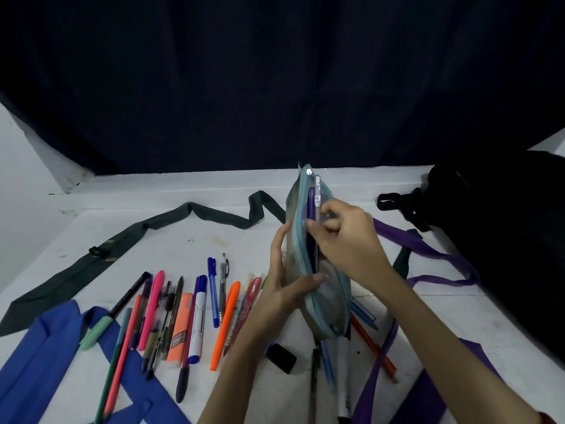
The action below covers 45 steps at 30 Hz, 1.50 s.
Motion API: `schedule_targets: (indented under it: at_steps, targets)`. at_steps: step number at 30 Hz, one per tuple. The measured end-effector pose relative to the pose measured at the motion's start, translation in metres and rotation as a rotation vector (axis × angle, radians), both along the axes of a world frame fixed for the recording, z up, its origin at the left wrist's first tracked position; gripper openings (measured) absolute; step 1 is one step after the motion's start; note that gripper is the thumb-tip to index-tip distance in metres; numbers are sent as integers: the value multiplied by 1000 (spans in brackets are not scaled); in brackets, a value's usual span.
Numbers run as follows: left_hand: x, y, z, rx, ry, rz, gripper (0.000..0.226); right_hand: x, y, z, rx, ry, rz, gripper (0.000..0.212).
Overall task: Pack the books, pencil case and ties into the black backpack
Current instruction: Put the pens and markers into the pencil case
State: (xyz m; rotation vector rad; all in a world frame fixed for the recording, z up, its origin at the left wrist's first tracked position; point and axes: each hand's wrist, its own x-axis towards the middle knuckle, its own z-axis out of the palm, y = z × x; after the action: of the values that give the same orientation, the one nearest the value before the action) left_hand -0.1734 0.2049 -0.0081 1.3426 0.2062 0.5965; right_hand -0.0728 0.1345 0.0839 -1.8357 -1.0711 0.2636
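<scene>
White table (189, 191), dark curtain (275, 71) at 12 o'clock. Green tie (128, 237) at 9, blue tie (39, 353) at 7, loose pens (195, 313) at 6. Left hand (284, 280) grips clear pencil case (324, 270) center; right hand (345, 237) pinches purple pen (312, 209) inside. Purple tie (428, 249), black backpack (495, 224) at 3.

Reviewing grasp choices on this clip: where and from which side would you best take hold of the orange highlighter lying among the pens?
Probably the orange highlighter at mid-barrel, pinched from above across its width. It lies flat on the white table, slanted, and its ends crowd other pens, while the middle shows some gap each side. Both the left hand and right hand are busy with the pencil case.
</scene>
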Motion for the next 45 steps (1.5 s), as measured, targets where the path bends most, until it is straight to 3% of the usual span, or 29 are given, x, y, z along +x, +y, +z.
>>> schedule_targets:
  at_steps: [5,9,23,26,29,31,34,37,39,45]
  targets:
    - [-3,8,-2,-83,-1,2,82,16,-7,9,-34,-40,-26,14]
    - [-2,15,-6,-174,34,-52,105,9,-11,11,-147,-65,16,18]
    - [-3,14,-4,-114,-9,-9,81,3,-3,17,-244,-96,-25,31]
    - [-5,16,-4,-128,4,-5,84,8,-8,17,-127,-12,-42,11]
    - [-8,20,-3,-124,20,27,89,22,-19,19,91,79,-114,13]
    - [-12,22,-2,-137,27,46,88,36,-23,8,118,120,-163,15]
    - [-18,27,1,-130,45,87,83,53,-20,-27,-148,41,-193,17]
    - [-24,35,6,-120,38,125,86,59,-13,-64,-540,-107,-79,18]
    - [-28,40,7,-139,40,143,88,57,-7,-80,-679,-196,-57,21]
    - [-27,37,8,-96,60,154,88,58,4,-100,-669,-145,-23,8]
